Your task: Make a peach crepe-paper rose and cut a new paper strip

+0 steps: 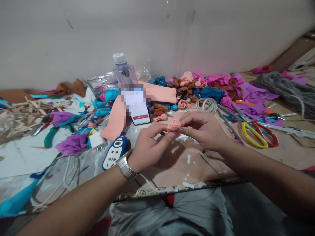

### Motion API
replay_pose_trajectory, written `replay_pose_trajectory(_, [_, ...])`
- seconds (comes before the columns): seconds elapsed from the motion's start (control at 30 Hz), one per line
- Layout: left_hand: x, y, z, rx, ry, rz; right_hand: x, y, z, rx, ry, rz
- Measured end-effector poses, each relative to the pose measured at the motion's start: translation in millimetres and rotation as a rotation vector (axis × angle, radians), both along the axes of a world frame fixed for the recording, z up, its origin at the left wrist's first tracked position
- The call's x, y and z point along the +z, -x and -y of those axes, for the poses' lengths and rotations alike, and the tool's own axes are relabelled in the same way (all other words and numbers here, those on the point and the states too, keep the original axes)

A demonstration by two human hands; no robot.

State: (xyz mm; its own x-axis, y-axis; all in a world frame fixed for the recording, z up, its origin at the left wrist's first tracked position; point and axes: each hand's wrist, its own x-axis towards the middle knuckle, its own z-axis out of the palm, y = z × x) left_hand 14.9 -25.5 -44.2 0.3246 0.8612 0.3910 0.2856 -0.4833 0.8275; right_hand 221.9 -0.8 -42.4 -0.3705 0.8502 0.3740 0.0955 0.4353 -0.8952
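A small peach crepe-paper rose (pixel 173 125) is held above the front of the table between both hands. My left hand (pixel 153 144) pinches it from the left with thumb and fingers. From the right, my right hand (pixel 200 129) grips its edge between thumb and bent fingertips. The rolled petals face up toward me. Just behind lies another small peach paper rose (pixel 160 117), with a peach rose (pixel 182 104) farther back by the heap. Strips of peach crepe paper (pixel 114 119) lie to the left, beside a phone (pixel 140 113) with its screen lit.
Scissors with yellow and red handles (pixel 261 134) lie at right. A clear bottle (pixel 125 72) stands behind the phone. A blue-and-white power strip (pixel 115 152) sits by my left wrist. Coloured paper flowers (pixel 214 93) pile along the wall; wooden sticks (pixel 29 111) lie left, grey cord (pixel 283 87) far right.
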Motion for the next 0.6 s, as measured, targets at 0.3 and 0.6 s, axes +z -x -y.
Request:
replay_pose_trajectory(0.3, [2.9,-0.7,3.3,-0.139,0.119,-0.007,3.5,2.6,3.8,0.254,0.046,0.079])
replay_pose_trajectory(0.6, [-1.1,-1.8,2.2,-0.131,0.161,-0.089,0.9,4.0,-1.1,0.172,0.123,0.015])
